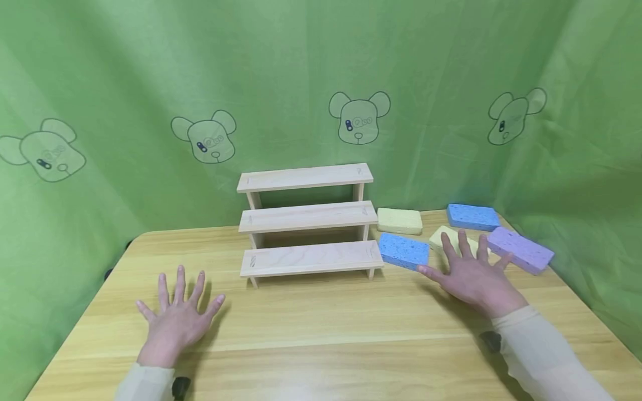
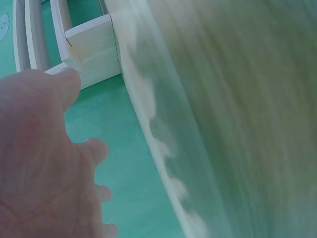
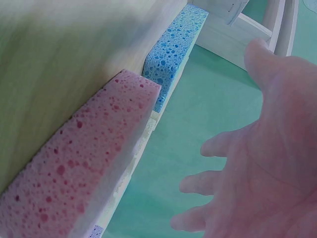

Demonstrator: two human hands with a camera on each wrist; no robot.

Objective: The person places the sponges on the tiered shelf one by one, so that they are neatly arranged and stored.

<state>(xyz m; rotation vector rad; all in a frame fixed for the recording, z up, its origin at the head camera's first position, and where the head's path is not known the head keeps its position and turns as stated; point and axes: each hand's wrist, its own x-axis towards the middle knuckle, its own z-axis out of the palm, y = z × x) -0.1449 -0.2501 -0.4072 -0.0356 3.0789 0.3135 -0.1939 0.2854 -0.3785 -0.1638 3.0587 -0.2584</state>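
Palm down over the table's left part, my left hand has its fingers spread and holds nothing. My right hand, also spread and holding nothing, hovers at the right in front of the sponges. Its thumb tip overlaps the near corner of a blue sponge in the head view. Its fingers partly cover a yellow sponge. A purple sponge lies just beyond the little finger. In the right wrist view a pink sponge shows below that hand; the hand hides it from the head view.
A three-step wooden shelf stands at the back middle of the wooden table. Another yellow sponge and another blue one lie near the back edge. Green curtain with bear-head drawings hangs behind and at both sides.
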